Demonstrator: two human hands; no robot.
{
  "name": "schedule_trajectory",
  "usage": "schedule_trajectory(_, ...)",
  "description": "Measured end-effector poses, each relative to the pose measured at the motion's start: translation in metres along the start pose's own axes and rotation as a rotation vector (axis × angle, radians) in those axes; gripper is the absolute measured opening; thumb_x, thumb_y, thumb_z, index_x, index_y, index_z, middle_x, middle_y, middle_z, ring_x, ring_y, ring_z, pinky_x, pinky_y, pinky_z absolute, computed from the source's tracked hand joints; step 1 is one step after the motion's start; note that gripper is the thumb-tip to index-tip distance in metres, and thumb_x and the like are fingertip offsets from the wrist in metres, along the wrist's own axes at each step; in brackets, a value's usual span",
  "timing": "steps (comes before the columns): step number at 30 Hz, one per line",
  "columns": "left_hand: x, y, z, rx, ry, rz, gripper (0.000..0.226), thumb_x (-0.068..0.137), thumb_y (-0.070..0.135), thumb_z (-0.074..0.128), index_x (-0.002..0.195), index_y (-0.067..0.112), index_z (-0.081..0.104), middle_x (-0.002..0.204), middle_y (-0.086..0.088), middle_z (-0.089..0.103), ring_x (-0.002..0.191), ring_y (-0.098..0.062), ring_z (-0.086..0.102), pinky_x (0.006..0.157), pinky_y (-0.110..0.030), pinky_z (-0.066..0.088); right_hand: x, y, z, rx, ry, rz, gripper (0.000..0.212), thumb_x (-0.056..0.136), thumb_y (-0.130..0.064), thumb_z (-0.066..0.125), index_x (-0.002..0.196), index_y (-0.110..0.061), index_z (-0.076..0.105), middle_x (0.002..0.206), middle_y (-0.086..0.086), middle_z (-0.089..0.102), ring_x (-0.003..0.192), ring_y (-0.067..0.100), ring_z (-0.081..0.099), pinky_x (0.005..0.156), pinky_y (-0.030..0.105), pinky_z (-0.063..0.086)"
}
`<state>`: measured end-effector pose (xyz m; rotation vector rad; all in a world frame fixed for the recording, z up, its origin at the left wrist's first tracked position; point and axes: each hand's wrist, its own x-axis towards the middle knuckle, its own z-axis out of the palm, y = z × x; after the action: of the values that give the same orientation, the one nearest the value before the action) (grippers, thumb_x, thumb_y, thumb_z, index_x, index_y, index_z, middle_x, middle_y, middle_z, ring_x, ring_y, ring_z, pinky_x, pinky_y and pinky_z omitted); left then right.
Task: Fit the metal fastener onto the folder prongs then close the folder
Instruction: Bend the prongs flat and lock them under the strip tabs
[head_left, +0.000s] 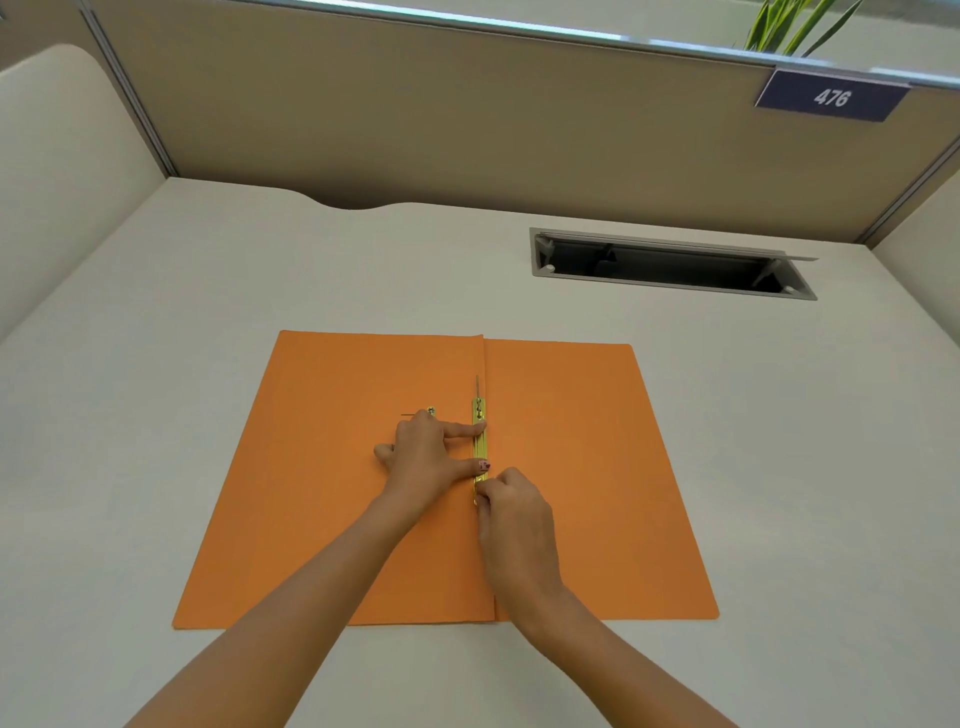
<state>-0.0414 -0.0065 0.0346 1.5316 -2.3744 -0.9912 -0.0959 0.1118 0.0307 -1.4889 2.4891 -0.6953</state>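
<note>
An orange folder (582, 467) lies open and flat on the desk, its spine crease running away from me. A gold metal fastener bar (479, 447) lies along the crease. One thin prong (477, 385) stands up through the bar's far end. My left hand (426, 457) rests on the left flap, with its index finger and thumb pressing on the bar. My right hand (511, 512) pinches the bar's near end, hiding that end and the near prong. A small gold piece (430, 411) lies on the left flap just beyond my left hand.
The white desk (156, 389) has a cable slot (670, 265) with its lid raised at the back right. Beige partition walls close the back and both sides. A sign reading 476 (831, 97) hangs top right, with plant leaves above it.
</note>
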Motion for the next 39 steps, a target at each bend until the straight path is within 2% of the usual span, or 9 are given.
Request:
schedule_trajectory(2,0.000,0.001,0.000,-0.004,-0.003,-0.001,0.045,0.067,0.051,0.076,0.109,0.052,0.062,0.090,0.008,0.040,0.116,-0.020,0.044,0.072,-0.033,0.021,0.001,-0.005,-0.001,-0.115,0.041,-0.063,0.018,0.061,0.011,0.068,0.059,-0.007,0.065,0.061,0.005,0.057,0.051,0.021,0.056,0.044,0.023,0.033)
schedule_trajectory(4,0.001,0.001,0.000,0.000,0.001,-0.004,0.044,0.067,0.051,0.075,0.109,0.052,0.062,0.090,0.007,0.041,0.113,-0.020,0.045,0.072,-0.033,0.021,0.002,-0.011,-0.006,-0.216,0.092,-0.154,0.022,0.056,0.011,0.055,0.052,-0.010,0.062,0.057,0.004,0.060,0.046,0.018,0.055,0.041,0.021,0.033)
schedule_trajectory(6,0.001,0.000,0.000,0.003,0.004,-0.001,0.043,0.068,0.051,0.075,0.109,0.052,0.062,0.090,0.007,0.042,0.111,-0.020,0.046,0.070,-0.033,0.021,0.002,-0.011,-0.004,-0.311,0.099,-0.241,0.023,0.057,0.007,0.049,0.052,-0.010,0.063,0.058,0.006,0.063,0.047,0.019,0.056,0.044,0.021,0.040)
schedule_trajectory(10,0.002,-0.001,0.002,0.010,-0.002,0.000,0.043,0.067,0.054,0.074,0.108,0.054,0.061,0.098,0.004,0.047,0.116,-0.021,0.045,0.071,-0.033,0.021,-0.001,-0.005,0.008,-0.433,0.056,-0.315,0.016,0.053,0.007,0.068,0.062,-0.006,0.070,0.060,0.006,0.062,0.051,0.020,0.056,0.048,0.024,0.043)
schedule_trajectory(18,0.002,0.000,0.002,0.009,-0.007,-0.010,0.045,0.065,0.053,0.076,0.108,0.054,0.062,0.100,0.005,0.048,0.117,-0.020,0.043,0.072,-0.033,0.021,-0.003,0.005,0.000,-0.438,0.130,-0.402,0.038,0.065,0.009,0.031,0.054,-0.015,0.059,0.054,0.002,0.054,0.050,0.019,0.050,0.047,0.025,0.037)
schedule_trajectory(22,0.002,-0.001,0.002,0.012,-0.006,-0.011,0.046,0.065,0.054,0.076,0.108,0.055,0.061,0.099,0.006,0.048,0.116,-0.020,0.044,0.072,-0.033,0.020,-0.006,0.016,0.000,-0.371,0.160,-0.382,0.025,0.064,0.009,0.056,0.060,-0.015,0.061,0.059,0.001,0.055,0.053,0.018,0.050,0.055,0.025,0.032)
schedule_trajectory(25,0.001,-0.001,0.002,0.024,-0.012,-0.014,0.046,0.066,0.054,0.075,0.110,0.056,0.060,0.099,0.006,0.044,0.117,-0.021,0.042,0.075,-0.034,0.022,-0.007,0.023,0.003,-0.261,0.128,-0.340,0.024,0.058,0.007,0.077,0.069,-0.012,0.067,0.063,0.002,0.057,0.055,0.019,0.053,0.051,0.027,0.044)
schedule_trajectory(33,0.000,-0.001,0.002,0.015,-0.013,-0.010,0.047,0.067,0.053,0.074,0.111,0.055,0.059,0.101,0.006,0.043,0.119,-0.021,0.041,0.075,-0.034,0.021,-0.015,0.027,-0.002,-0.177,0.110,-0.274,0.028,0.061,0.002,0.085,0.085,-0.009,0.074,0.062,0.001,0.054,0.053,0.018,0.051,0.047,0.024,0.045)
schedule_trajectory(39,0.000,0.000,0.002,0.015,-0.011,-0.005,0.046,0.067,0.053,0.074,0.111,0.055,0.059,0.097,0.007,0.041,0.118,-0.021,0.041,0.074,-0.034,0.020,-0.020,0.018,-0.006,-0.209,0.087,-0.196,0.026,0.055,0.001,0.087,0.074,-0.011,0.073,0.056,0.000,0.049,0.047,0.016,0.047,0.048,0.020,0.027)
